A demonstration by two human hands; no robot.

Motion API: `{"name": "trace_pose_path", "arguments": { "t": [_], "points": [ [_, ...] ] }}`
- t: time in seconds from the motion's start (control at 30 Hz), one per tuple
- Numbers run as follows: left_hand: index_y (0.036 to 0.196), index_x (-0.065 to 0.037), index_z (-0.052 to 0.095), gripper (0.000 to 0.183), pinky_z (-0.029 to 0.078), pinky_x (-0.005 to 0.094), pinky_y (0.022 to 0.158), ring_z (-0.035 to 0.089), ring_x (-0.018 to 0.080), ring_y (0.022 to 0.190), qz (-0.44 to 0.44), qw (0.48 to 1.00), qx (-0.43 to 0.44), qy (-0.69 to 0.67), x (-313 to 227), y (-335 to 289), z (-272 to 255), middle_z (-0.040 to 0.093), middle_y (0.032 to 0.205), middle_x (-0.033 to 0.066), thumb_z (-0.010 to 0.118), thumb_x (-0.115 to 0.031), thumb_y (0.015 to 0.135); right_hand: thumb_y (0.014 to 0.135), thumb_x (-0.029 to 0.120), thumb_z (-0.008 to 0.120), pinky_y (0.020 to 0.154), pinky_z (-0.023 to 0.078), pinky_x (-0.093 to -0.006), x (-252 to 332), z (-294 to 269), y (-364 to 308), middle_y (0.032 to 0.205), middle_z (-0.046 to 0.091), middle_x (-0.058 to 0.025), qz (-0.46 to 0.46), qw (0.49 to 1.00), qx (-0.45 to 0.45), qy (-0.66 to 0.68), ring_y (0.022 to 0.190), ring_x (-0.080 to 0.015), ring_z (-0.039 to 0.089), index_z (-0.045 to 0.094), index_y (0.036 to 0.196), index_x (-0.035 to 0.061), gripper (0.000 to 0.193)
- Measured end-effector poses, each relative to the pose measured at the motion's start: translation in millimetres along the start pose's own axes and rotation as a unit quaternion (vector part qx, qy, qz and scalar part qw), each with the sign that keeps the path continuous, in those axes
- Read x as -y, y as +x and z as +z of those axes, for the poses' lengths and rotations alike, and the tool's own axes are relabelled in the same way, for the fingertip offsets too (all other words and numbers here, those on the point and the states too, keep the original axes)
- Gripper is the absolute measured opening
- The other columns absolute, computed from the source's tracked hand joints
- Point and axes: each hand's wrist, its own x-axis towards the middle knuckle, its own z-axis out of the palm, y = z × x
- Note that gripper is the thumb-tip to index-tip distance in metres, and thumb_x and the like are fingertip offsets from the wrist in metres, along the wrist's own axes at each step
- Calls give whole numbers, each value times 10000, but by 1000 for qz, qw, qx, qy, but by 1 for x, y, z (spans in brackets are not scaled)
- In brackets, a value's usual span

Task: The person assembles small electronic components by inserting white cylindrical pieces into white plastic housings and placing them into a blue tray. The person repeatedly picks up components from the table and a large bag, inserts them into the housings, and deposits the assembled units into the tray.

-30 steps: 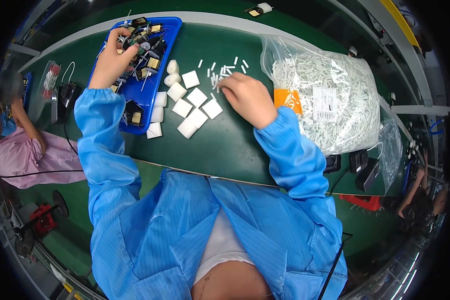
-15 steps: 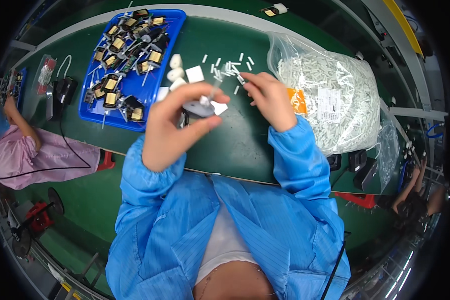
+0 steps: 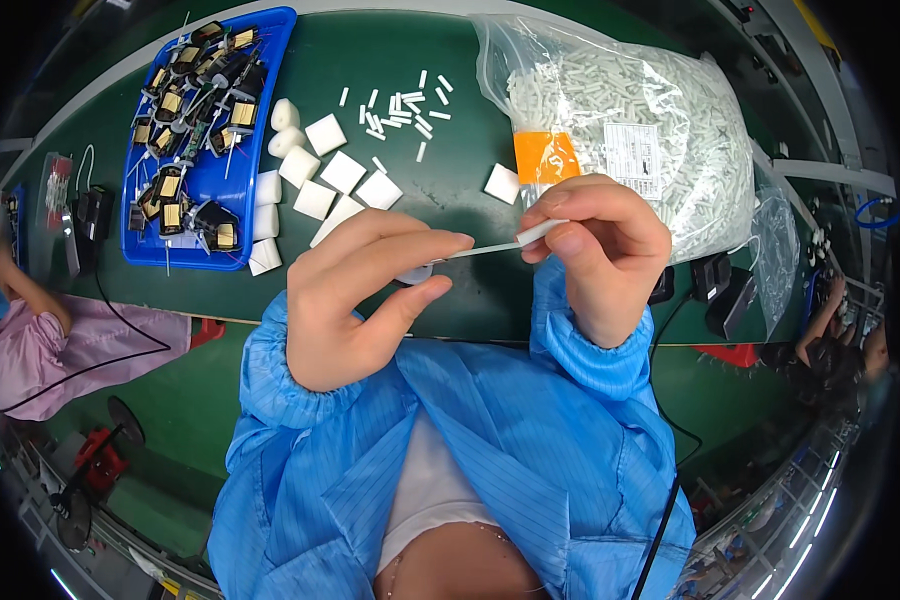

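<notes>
My left hand (image 3: 355,290) pinches a small motor assembly (image 3: 415,273); its grey round end shows beneath the fingers, and the rest is hidden by the hand. From it a thin pale shaft (image 3: 485,250) points to the right. Between thumb and fingers of my right hand (image 3: 610,250) is a short white tube (image 3: 540,232), held at the shaft's far end. I cannot tell how far the shaft goes into the tube. Beyond my hands lie several loose white tubes (image 3: 421,152) on the green table.
A blue tray (image 3: 232,190) full of similar motor assemblies stands at the left. Several white blocks (image 3: 343,172) lie beside it, one more (image 3: 502,184) near my right hand. A big clear bag (image 3: 690,120) of white tubes sits at the right. Other people work at both sides.
My right hand has left the loose tubes and come back toward me with a white tube. My left hand has turned, bringing the assembly's shaft from upright to pointing right, at the tube.
</notes>
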Motion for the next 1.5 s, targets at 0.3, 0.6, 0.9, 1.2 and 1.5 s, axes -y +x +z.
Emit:
{"name": "trace_pose_path", "arguments": {
  "t": [0.3,0.6,0.9,1.2,1.5],
  "points": [
    [1112,-16,573,499,501,293,629,609,216,703,23,997,-41,69,-6,5,15,631,872,120,695,29,630,728,-33,668,613,519,-231,2,2,0,798,638,-117,-33,977,40,-205,689,-158,636,631,824,-36,102],
    [1260,-15,448,740,490,302,568,593,208,643,100,980,-67,157,5,3,25,631,797,96,722,32,574,732,14,675,522,496,-224,7,5,5,710,618,-82,-10,931,113,-347,602,-151,622,637,791,9,70],
    [1252,4,442,693,487,304,618,598,218,684,69,993,-23,98,4,-3,12,633,803,108,714,21,615,722,-5,668,552,510,-243,15,10,4,798,644,-98,12,938,130,-321,607,-174,624,644,822,6,103],
    [1241,1,453,665,488,306,617,600,226,688,70,994,-31,83,7,-6,5,632,804,108,706,23,626,694,76,708,504,455,-255,8,7,11,685,637,-63,-54,914,174,-363,583,-186,611,639,772,32,113],
    [1222,5,466,654,473,301,598,579,226,661,89,982,-21,167,14,-9,5,620,794,98,712,32,616,736,140,670,486,424,-293,-10,11,15,621,588,-56,-77,881,201,-422,532,-208,559,624,731,65,88]
  ]
}}
